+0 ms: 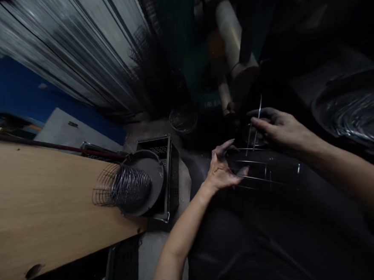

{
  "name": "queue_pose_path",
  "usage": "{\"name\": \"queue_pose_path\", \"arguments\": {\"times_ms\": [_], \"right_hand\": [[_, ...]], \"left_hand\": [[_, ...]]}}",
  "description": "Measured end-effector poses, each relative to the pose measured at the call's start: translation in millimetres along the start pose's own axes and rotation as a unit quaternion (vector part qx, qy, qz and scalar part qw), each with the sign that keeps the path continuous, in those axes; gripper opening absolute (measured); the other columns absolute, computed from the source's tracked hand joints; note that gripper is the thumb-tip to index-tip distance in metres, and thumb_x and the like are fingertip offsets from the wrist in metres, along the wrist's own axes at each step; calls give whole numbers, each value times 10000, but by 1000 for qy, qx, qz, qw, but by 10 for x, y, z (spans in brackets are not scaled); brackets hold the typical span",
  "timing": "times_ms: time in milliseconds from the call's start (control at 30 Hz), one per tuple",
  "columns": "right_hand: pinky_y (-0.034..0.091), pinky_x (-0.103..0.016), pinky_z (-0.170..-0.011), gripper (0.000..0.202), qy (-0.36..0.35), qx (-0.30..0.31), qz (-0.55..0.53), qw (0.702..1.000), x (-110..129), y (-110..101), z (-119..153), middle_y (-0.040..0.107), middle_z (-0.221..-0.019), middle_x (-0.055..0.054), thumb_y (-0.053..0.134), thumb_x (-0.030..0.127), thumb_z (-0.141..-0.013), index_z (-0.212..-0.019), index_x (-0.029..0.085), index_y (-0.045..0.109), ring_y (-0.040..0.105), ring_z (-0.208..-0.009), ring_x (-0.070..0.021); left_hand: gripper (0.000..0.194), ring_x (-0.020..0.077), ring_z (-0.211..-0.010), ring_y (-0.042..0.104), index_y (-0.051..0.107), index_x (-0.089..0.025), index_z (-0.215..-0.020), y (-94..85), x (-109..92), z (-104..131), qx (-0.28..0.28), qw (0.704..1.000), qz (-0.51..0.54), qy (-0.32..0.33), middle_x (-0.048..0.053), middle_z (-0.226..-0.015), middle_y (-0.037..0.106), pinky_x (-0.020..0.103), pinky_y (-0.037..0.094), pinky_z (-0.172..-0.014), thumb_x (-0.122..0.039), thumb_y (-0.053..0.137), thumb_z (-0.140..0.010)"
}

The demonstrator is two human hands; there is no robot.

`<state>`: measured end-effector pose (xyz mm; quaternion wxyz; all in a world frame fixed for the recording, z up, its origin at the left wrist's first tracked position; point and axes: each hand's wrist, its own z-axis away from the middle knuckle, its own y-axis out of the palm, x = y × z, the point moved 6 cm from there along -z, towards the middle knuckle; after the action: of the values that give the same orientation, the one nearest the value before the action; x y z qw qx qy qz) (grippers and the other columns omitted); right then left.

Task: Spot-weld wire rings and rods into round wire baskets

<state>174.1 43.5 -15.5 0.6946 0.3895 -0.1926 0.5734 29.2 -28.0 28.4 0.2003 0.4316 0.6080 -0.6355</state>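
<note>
Wire frame (252,162): right of the crate (169,177). Left hand (220,171): thumb and fingers wide, gripping its crate-side end. Right hand (279,127), farther from the crate: fingertips pinching a wire (260,106).

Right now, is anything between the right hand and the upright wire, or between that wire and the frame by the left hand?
Nothing visible: the right hand pinches the upright wire, its lower end close by the wire frame, though darkness hides whether those two touch.
</note>
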Motion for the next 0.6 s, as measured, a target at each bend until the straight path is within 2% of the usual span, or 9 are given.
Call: {"name": "queue_pose_path", "arguments": {"times_ms": [133, 267, 367, 500, 600], "right_hand": [[313, -140, -327, 205, -17, 5, 8, 1000, 316, 87, -137, 454, -568, 37, 481, 194, -924, -1121, 167, 530, 395, -384, -61], [293, -121, -336, 118, -28, -3, 8, 1000, 506, 180, -244, 452, -564, 36, 476, 163, -923, -1025, 132, 528, 388, -398, -47], [303, -130, -348, 80, -15, -7, 10, 1000, 508, 198, -338, 451, -561, 33, 476, 169, -924, -981, 133, 519, 398, -406, -54], [301, -145, -348, 113, -5, -1, 3, 1000, 461, 202, -458, 440, -551, 37, 485, 187, -921, -1017, 137, 519, 386, -394, -60], [323, -148, -366, 88, -6, -12, 4, 1000, 477, 207, -517, 461, -553, 31, 499, 137, -899, -984, 125, 520, 404, -408, -62]], "left_hand": [[820, 243, -964, 551, 195, -202, -1341, -136, -44, -377, -18, 999, -20, 40, 106, -1053, 518, 460, 482, -872, -424, 702, -736], [814, 220, -920, 567, 183, -179, -1324, -218, 7, -559, -35, 997, -14, 68, 88, -990, 524, 424, 505, -837, -445, 692, -748], [810, 226, -918, 576, 162, -170, -1303, -231, 56, -636, -31, 996, -31, 74, 89, -982, 522, 444, 499, -852, -473, 676, -754], [811, 236, -924, 577, 134, -174, -1295, -223, 162, -697, -15, 998, -35, 48, 109, -1014, 512, 468, 482, -872, -490, 653, -758], [850, 240, -920, 572, 121, -176, -1301, -238, 216, -741, -14, 999, -25, 42, 105, -1008, 518, 493, 452, -904, -477, 678, -735]]}}
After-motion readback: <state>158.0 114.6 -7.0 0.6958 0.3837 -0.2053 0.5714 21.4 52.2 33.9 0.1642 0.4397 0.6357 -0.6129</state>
